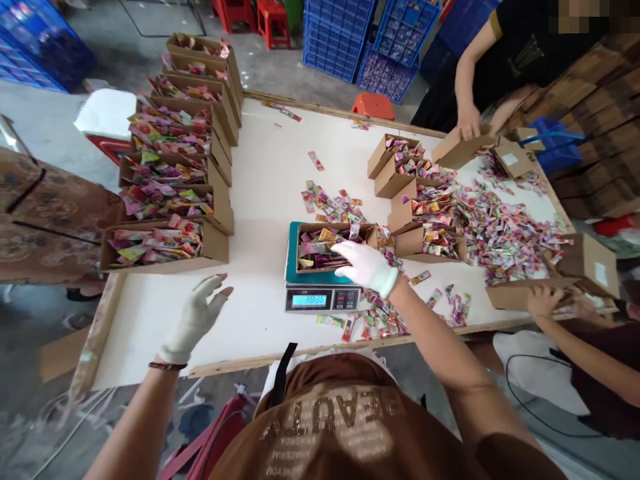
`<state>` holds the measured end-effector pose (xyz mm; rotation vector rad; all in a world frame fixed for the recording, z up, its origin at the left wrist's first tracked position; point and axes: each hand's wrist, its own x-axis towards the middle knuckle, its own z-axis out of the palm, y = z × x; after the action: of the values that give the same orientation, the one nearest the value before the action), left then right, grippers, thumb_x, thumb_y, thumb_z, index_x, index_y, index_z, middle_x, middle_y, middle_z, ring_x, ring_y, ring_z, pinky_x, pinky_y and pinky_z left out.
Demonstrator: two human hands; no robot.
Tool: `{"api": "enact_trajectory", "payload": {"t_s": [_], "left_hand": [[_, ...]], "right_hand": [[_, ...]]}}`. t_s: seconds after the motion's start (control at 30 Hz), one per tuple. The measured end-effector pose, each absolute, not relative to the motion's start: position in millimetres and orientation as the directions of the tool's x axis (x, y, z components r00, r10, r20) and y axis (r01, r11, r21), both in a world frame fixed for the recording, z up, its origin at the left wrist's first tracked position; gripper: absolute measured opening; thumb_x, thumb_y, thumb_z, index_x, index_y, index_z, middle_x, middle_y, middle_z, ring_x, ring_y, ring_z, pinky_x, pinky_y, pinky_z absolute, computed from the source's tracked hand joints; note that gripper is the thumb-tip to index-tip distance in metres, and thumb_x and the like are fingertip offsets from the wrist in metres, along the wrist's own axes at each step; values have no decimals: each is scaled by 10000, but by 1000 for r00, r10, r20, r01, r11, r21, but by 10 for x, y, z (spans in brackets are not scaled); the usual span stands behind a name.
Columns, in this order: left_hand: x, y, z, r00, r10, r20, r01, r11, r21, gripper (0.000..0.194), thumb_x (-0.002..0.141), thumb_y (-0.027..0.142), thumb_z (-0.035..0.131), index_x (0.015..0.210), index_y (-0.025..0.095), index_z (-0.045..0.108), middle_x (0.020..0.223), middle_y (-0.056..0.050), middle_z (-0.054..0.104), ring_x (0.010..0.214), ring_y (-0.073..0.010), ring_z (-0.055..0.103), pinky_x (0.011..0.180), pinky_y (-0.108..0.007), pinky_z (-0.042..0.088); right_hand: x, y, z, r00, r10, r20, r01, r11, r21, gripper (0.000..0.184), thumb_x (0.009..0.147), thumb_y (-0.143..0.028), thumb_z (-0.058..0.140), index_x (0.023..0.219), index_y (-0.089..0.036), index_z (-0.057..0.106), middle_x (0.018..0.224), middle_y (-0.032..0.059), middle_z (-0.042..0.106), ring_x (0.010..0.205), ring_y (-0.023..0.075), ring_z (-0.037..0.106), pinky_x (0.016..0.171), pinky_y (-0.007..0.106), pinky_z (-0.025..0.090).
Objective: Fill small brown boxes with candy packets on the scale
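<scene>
A digital scale (pixel 323 299) with a lit display stands on the white table. On its teal plate sits a cardboard box (pixel 300 248) filled with small, colourful wrapped packets (pixel 320 248). My right hand (pixel 367 265), in a white glove, reaches over the box's right part, its fingers stretched out at the packets and apart from the thumb. I see nothing gripped in it. My left hand (pixel 195 320), gloved too with bare fingertips, hovers open over the table left of the scale. The nearest thing to it is a filled box (pixel 215 243) at the front of the left row.
Several filled boxes (pixel 220 140) line the table's left side. More boxes (pixel 400 207) and a heap of loose packets (pixel 510 233) lie to the right. One person's hand (pixel 469 122) holds a box at the back; another person's hand (pixel 544 301) touches a box at the right front.
</scene>
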<state>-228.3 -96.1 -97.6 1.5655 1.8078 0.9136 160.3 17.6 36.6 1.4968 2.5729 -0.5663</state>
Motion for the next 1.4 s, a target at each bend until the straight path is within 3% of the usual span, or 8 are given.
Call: {"api": "enact_trajectory", "payload": {"t_s": [0.17,0.3,0.5,0.63,0.77,0.97,1.27,1.4], "left_hand": [[-1597,-1099,-942,-147,989,-36,494,105,863,466,922,539,582,1166,156,689,1212,-160,716,994,-262,703,961,-412,562],[-1361,-1036,-929,-140,990,-29,452,90,887,482,953,543,573,1234,166,680,1283,-152,699,1022,-251,705,986,-405,561],[-1150,-1122,-851,-125,992,-9,461,66,885,437,971,504,573,1215,160,689,1256,-149,714,1052,-259,708,996,-412,562],[-1071,-1413,-949,-88,996,-18,467,57,882,355,969,467,571,1105,164,694,1277,-157,713,1150,-277,700,1055,-425,554],[-1138,-1696,-1100,-109,992,-57,488,103,867,400,978,489,564,1152,156,701,1263,-160,723,1151,-282,708,1068,-452,555],[-1219,-1630,-1056,-157,986,-53,468,122,875,382,972,475,575,1128,153,709,1233,-156,733,1081,-255,724,997,-410,586],[-694,-618,-267,-86,952,293,586,-190,788,247,949,355,589,1063,182,723,1175,-136,716,1118,-254,679,981,-386,582],[-544,-487,-163,-71,946,315,609,-209,765,250,904,334,619,1081,184,713,1145,-134,695,1097,-262,663,936,-378,591]], "right_hand": [[2247,130,658,-300,953,46,753,266,-601,390,928,-360,698,1284,-202,700,1253,117,721,1075,262,723,996,441,584],[2348,186,780,-188,979,75,724,190,-663,362,892,-352,706,1208,-176,719,1156,115,729,955,238,716,871,408,605],[1833,458,667,-361,932,24,746,305,-593,365,930,-300,696,1274,-181,699,1271,99,691,885,189,678,925,389,564],[1483,633,488,-462,868,-182,846,370,-383,415,948,-324,705,1333,-167,688,1351,126,675,1183,285,644,1014,416,517],[1269,658,414,-437,842,-317,899,394,-193,452,982,-386,658,1394,-199,656,1359,125,680,1207,319,647,948,428,530],[1225,602,391,-455,773,-443,866,500,-17,225,1010,-243,568,1090,-181,770,1258,121,699,1102,302,694,776,362,500],[1388,586,234,-510,789,-343,860,479,-177,263,1028,-280,580,1250,-215,707,1295,84,697,1125,252,667,801,327,462],[1368,592,129,-511,793,-331,857,440,-268,129,979,-196,626,1033,-178,741,1207,86,723,1071,245,688,815,331,478]]}}
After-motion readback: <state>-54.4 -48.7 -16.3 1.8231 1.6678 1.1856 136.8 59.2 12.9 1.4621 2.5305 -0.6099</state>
